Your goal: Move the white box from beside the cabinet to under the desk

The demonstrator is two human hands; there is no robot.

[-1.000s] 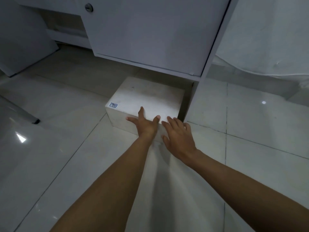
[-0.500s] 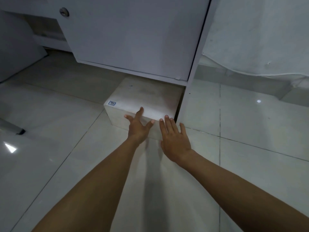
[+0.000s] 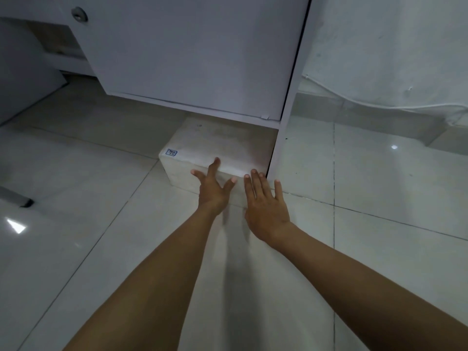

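Flat palms vs white box (image 3: 222, 148)

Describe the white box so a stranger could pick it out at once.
Find the white desk panel hanging above the tiled floor. Beneath its lower edge sits the white box, both open hands at its near side. Only it carries a small blue-printed sticker.

Small blue-printed sticker (image 3: 171, 153) on white box (image 3: 222, 145) corner — characters too blurred to read
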